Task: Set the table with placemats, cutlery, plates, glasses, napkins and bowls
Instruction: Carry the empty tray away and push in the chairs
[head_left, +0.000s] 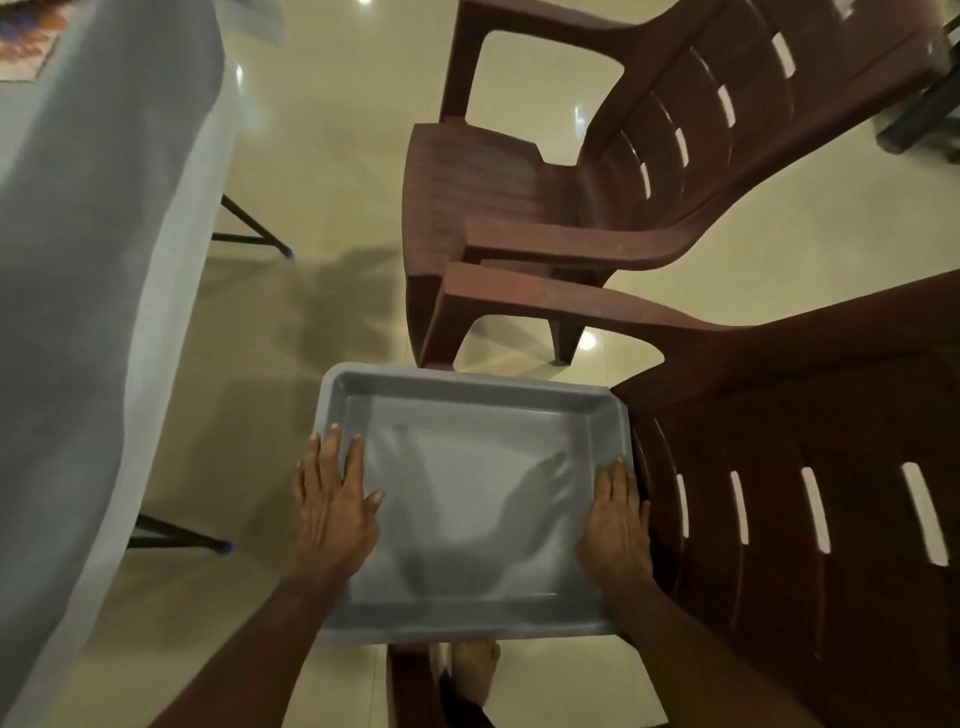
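Grey tray (467, 387), left hand (332, 506) and right hand (615, 514) flat on its side rims, fingers straight

No legible text or labels anywhere (blurred frame)
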